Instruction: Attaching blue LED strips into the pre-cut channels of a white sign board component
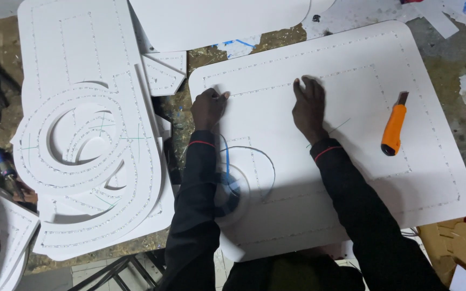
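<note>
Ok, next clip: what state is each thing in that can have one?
Left hand: fingers curled, pressing on the sheet's left edge.
Right hand: flat, palm down on the sheet.
White sheet: lying flat, perforated outlines uncut.
Orange utility knife: lying unheld on the sheet; whether its blade is out, cannot tell.
Stack of cut white shapes: piled at left.

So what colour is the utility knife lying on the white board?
The utility knife is orange with a dark tip and end, clearest in the head view, right of the right hand.

Flat white perforated board (pixel 351 178)
</note>
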